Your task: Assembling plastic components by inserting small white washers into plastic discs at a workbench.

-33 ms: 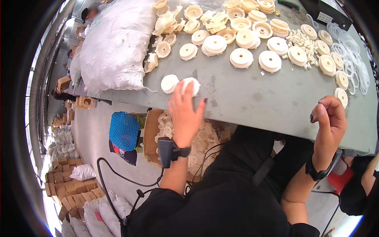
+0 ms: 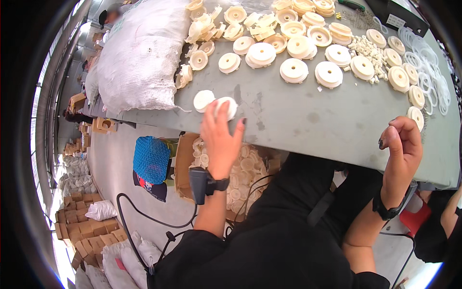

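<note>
Near the table's front edge, my left hand (image 2: 219, 137) reaches over a white round plastic part (image 2: 228, 106). Its fingers are stretched out against the near side of the part, with the thumb held apart. Just left of that part, touching or almost touching it, lies another white round part (image 2: 204, 101). My right hand (image 2: 404, 144) is raised over the front right of the table. Thumb and fingertips are pressed together there; whatever they hold, if anything, is too small to make out. The nearest thing to it is a cream disc (image 2: 415, 118).
Cream pulley-like wheels (image 2: 294, 71) spread across the back of the grey table (image 2: 288, 118). Beside them are small pegs (image 2: 368, 53) and clear tubing rings (image 2: 428, 67). A bulging white sack (image 2: 139, 62) fills the left. Below stands a carton (image 2: 183, 164) of similar parts.
My left hand has shifted slightly left and toward me, and the two white round parts have slid left with it. My right hand has hardly moved.
</note>
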{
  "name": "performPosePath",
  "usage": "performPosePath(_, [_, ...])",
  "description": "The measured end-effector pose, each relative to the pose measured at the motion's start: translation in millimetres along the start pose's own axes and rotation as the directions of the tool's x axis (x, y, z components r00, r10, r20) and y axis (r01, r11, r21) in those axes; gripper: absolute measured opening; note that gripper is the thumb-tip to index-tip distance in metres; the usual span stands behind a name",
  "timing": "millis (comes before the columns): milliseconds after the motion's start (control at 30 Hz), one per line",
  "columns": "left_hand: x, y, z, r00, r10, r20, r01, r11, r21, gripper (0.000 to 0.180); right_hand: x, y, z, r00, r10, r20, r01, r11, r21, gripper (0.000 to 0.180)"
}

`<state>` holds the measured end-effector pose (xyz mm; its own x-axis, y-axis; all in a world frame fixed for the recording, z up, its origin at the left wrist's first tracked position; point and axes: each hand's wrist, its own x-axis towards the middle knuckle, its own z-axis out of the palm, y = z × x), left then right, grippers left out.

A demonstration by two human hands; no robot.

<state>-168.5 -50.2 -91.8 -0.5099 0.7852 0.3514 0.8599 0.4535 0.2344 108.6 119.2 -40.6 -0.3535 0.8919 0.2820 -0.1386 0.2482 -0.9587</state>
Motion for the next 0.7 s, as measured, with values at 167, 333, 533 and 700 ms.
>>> performPosePath(167, [15.8, -22.6, -10.9, 0.972, -0.087, -0.22, 0.117, 0.985, 0.127, 0.062, 1.5, 1.9, -4.6, 0.996, -0.011, -0.085, 0.009, 1.0, -0.02, 0.01])
performPosePath(333, [37.2, -56.0, -4.9, 0.991, -0.097, -0.088, 0.116, 0.964, 0.239, 0.056, 1.0, 2.6, -5.0, 0.998, -0.025, -0.062, 0.025, 1.0, -0.013, 0.011])
performPosePath(533, [23.6, -49.9, -70.2, 0.901, -0.245, 0.359, 0.2, 0.967, 0.158, 0.04, 2.8, 0.8, -10.2, 0.994, -0.036, -0.103, 0.032, 0.999, -0.04, 0.011])
performPosePath(700, [9.0, -54.0, -101.2, 0.872, -0.231, 0.432, 0.144, 0.964, 0.225, 0.03, 3.9, 8.1, -12.4, 0.995, -0.04, -0.09, 0.038, 0.999, -0.018, 0.011])
